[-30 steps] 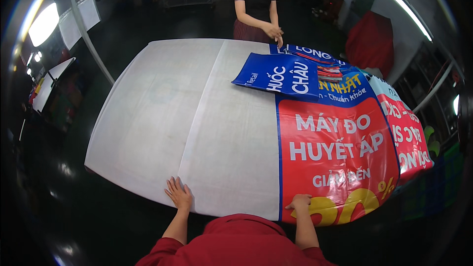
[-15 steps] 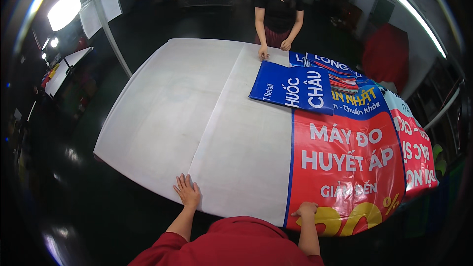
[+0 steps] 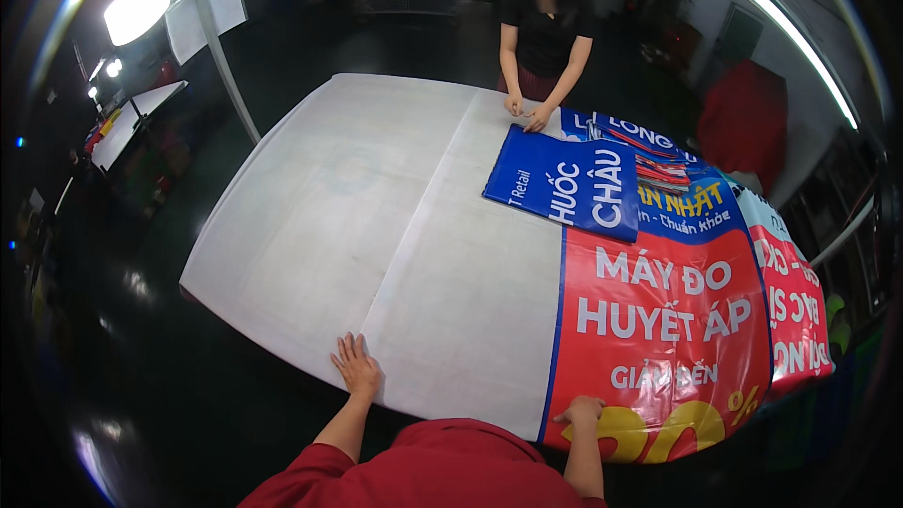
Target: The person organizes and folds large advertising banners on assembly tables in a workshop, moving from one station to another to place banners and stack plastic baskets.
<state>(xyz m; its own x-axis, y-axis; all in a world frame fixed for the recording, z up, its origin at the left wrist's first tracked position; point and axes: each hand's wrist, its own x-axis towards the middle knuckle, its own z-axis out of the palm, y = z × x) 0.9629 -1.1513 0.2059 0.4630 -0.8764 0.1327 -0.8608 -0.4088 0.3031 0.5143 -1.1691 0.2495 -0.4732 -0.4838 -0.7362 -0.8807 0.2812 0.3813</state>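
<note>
My left hand (image 3: 356,367) lies flat with spread fingers on the near edge of a big white-covered table (image 3: 301,216). It holds nothing. To the right, my right hand (image 3: 580,409) rests on the lower left part of a red and blue printed banner (image 3: 658,353), its fingers pointing left and nothing visible in its grasp. The banner is spread over the table's right side, with white and yellow lettering. On its far left corner lies a folded blue banner (image 3: 569,183), partly over the bare white surface.
Across the table stands another person (image 3: 546,38), hands close together above the folded blue banner. Small folded red and blue pieces (image 3: 663,172) lie beside it. Another banner (image 3: 795,301) hangs at the right edge. A metal post (image 3: 221,52) and bright lamp (image 3: 136,7) stand at left.
The other person's hands have come closer together near the folded blue banner's far edge. My two hands stay in place; my view has shifted slightly.
</note>
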